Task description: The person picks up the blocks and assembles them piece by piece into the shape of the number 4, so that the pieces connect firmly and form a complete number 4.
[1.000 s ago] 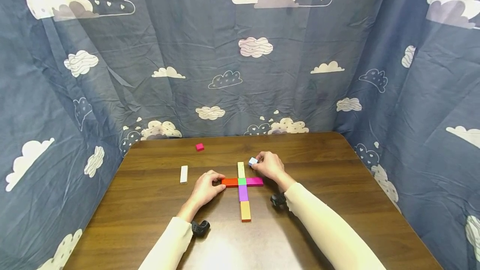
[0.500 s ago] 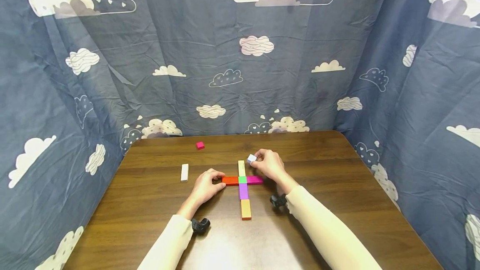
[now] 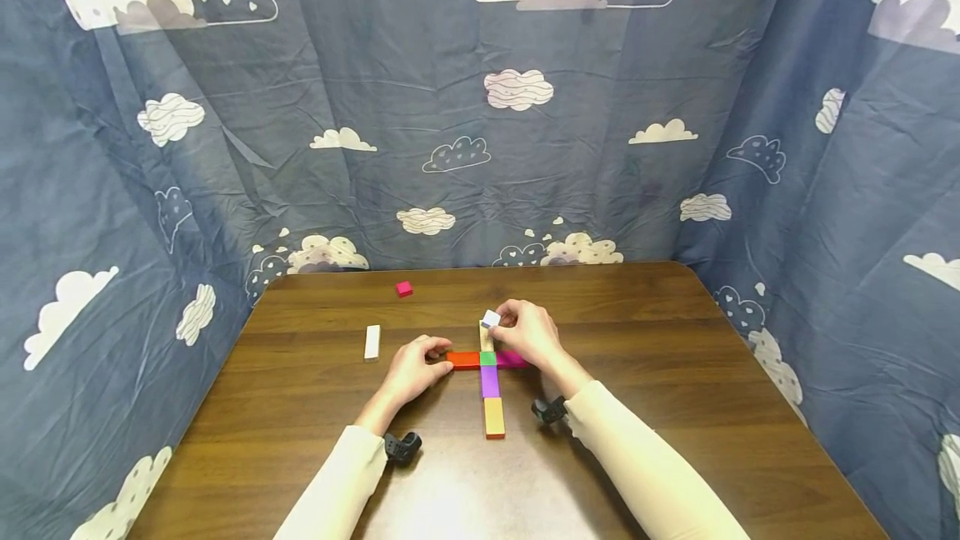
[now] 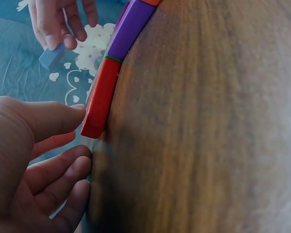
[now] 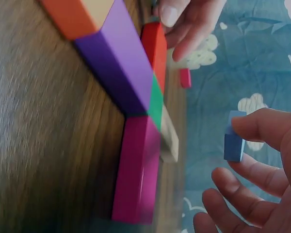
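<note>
My right hand (image 3: 528,332) pinches a small light blue block (image 3: 491,319) between thumb and finger. In the head view the block overlaps the far end of a pale yellow block (image 3: 487,342); in the right wrist view it hangs apart from it. My left hand (image 3: 415,369), fingers loosely bent, stays at the outer end of a red block (image 4: 101,97). Its thumb tip is close to that end; contact is unclear. The red, green (image 3: 488,359), magenta (image 5: 138,170), purple (image 3: 490,382), orange (image 3: 494,417) and pale yellow blocks form a cross.
A white block (image 3: 372,342) lies on the wooden table (image 3: 300,440) left of the cross. Farther back sits a small pink block (image 3: 404,288). A blue curtain (image 3: 420,90) with cloud prints surrounds the table's back and sides.
My right hand has moved left with the light blue block, from beside the pale yellow block to over its far end in the head view. My left hand has barely moved.
</note>
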Motion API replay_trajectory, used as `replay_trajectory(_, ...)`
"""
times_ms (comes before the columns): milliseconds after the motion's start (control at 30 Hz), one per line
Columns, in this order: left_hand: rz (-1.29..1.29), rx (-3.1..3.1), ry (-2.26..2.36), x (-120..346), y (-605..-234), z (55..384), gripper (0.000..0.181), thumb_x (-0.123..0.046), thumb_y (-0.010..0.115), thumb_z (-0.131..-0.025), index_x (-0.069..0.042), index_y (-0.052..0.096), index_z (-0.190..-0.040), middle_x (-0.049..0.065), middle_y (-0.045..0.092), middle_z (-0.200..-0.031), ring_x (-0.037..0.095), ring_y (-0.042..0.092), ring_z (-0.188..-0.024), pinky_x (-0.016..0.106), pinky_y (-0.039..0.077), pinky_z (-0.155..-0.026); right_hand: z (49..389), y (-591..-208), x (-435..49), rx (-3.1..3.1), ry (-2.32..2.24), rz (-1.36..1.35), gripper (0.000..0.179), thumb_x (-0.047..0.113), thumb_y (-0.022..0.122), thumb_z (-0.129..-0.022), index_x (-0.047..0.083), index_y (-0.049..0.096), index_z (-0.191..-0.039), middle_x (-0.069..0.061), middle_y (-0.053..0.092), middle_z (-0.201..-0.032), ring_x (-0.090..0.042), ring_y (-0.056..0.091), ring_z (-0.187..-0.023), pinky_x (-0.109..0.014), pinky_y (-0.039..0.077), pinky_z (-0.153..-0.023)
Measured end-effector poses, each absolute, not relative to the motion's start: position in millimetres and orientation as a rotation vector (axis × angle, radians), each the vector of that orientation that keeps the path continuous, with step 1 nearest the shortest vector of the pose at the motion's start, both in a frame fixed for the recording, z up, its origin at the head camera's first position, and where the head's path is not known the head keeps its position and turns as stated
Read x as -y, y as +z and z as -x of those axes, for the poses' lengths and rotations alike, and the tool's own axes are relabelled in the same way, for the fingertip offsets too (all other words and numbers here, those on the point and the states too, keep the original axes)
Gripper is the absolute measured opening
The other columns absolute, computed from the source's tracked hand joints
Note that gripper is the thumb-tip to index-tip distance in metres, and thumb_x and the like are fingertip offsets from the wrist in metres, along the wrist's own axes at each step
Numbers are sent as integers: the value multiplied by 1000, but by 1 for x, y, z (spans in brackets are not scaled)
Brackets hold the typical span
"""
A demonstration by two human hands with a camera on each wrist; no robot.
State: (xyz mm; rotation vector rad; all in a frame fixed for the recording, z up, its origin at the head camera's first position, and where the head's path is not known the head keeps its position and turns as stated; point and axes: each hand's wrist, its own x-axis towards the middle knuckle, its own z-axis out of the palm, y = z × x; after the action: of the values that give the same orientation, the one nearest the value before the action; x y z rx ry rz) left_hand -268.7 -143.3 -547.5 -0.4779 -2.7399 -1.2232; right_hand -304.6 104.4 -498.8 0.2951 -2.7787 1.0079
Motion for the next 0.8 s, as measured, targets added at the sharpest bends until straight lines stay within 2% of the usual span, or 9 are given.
replay_trajectory(367, 382, 2685, -1297, 145, -539, 266, 30, -12, 69, -93, -7, 71, -123, 6, 68, -106, 17, 63, -91, 39, 52, -83, 299, -495, -79, 2789, 974, -453, 23, 33, 82, -78, 22, 74, -96, -2, 70, -91, -12, 59, -77, -35, 47, -66)
replay_trajectory(800, 312, 2529, -1270, 150, -528, 258, 24, -6, 66, -92, -7, 74, -115, -1, 68, -97, 16, 65, -88, 38, 54, -80, 294, -495, -51, 2801, 870, -626, 25, 33, 83, -78, 23, 74, -99, 4, 66, -89, -13, 58, -81, -33, 47, -67)
